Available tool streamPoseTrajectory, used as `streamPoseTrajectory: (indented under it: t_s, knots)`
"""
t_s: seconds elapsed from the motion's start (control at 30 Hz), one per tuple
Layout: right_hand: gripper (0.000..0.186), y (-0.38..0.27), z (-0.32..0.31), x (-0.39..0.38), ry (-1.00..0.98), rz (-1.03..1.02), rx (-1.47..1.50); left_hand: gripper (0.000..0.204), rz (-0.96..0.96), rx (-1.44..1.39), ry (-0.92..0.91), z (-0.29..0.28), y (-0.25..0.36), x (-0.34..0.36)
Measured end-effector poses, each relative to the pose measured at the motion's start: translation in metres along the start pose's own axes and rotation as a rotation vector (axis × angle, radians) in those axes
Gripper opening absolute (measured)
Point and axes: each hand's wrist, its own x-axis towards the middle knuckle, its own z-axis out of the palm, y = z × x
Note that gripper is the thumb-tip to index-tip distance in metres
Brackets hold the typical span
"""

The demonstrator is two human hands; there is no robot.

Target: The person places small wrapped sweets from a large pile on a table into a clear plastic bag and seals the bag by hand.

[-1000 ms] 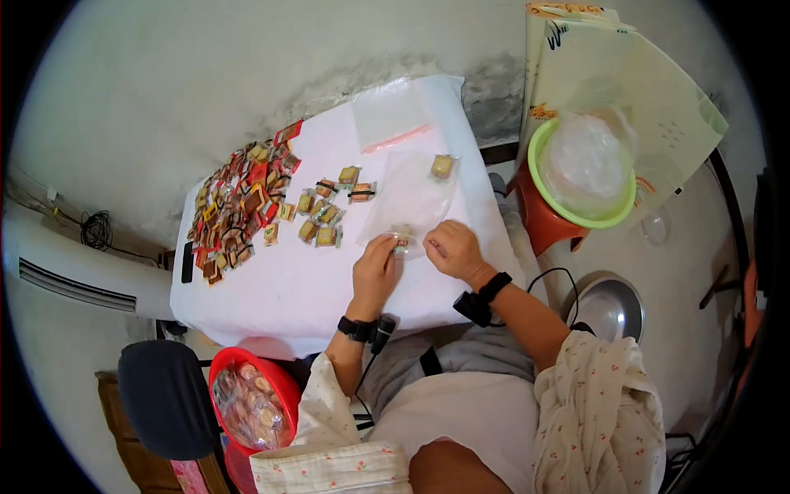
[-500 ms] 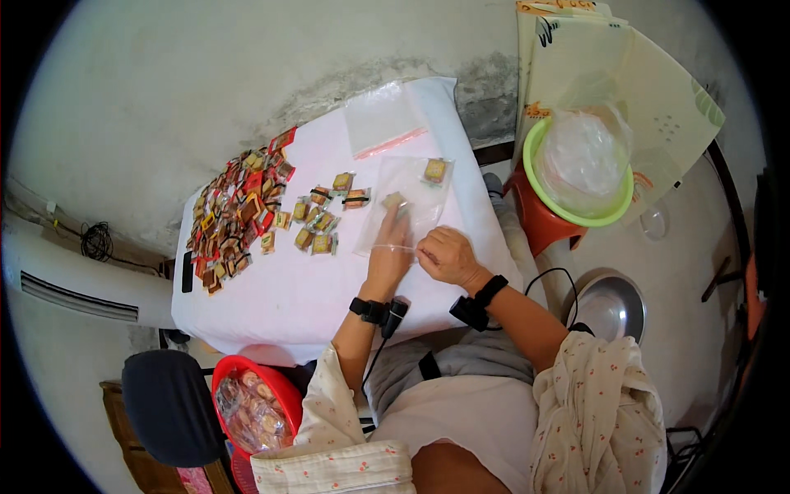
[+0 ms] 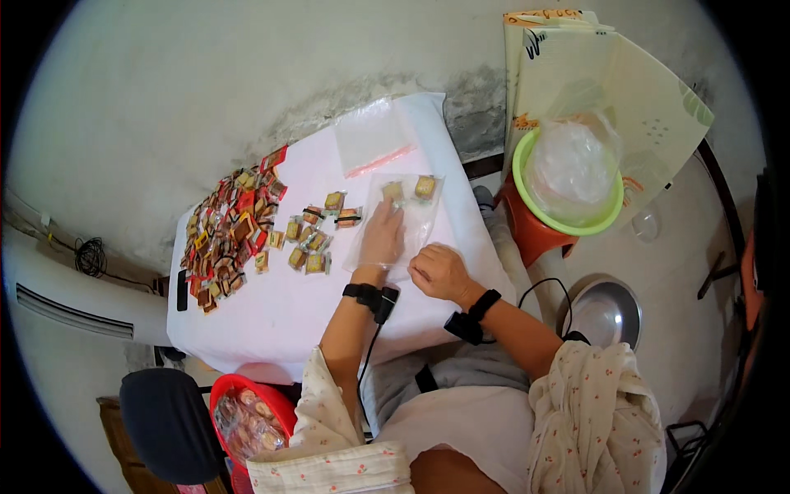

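A clear plastic bag [image 3: 421, 216] lies on the white-covered table with two individually wrapped square biscuits at its far end, side by side. Inside the bag, my left hand [image 3: 383, 237] reaches in up to the wrist. Its fingers are stretched out, and their tips touch or nearly touch the left wrapped biscuit [image 3: 392, 193]. The right wrapped biscuit [image 3: 425, 187] lies beside it in the far corner. My right hand [image 3: 441, 272] is closed on the bag's near edge, by its mouth. Left of the bag lies a small group of wrapped biscuits [image 3: 317, 263].
A large heap of wrapped snacks [image 3: 239, 222] covers the table's left side, beside a black phone [image 3: 183, 290]. Flat clear bags [image 3: 372, 140] lie at the back. A green basin [image 3: 568, 226] on a red stool stands right; a red bucket [image 3: 288, 412] of packaged food, lower left.
My left hand has pushed deeper into the bag, moving the biscuit to the far end beside the other one. My right hand stays at the bag's near edge. The view has shifted slightly.
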Motion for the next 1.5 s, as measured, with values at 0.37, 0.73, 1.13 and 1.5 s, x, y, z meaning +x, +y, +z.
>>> streamPoseTrajectory:
  t_s: [0.37, 0.73, 1.13, 1.5]
  knots:
    - [0.01, 0.001, 0.0, 0.001, 0.009, 0.01, -0.001, 0.046, -0.256, -0.021, -0.188, 0.006, 0.016, 0.014]
    - [0.011, 0.006, 0.004, -0.002, 0.021, 0.016, 0.005, 0.019, -0.284, -0.219, -0.233, -0.041, 0.041, -0.062]
    - [0.012, -0.002, 0.003, 0.003, 0.034, 0.012, -0.011, 0.026, -0.426, 0.441, 0.233, -0.11, -0.07, -0.07]
    - [0.011, 0.002, 0.0, 0.002, 0.034, 0.013, -0.021, 0.032, -0.483, 0.271, 0.119, -0.119, -0.053, -0.072]
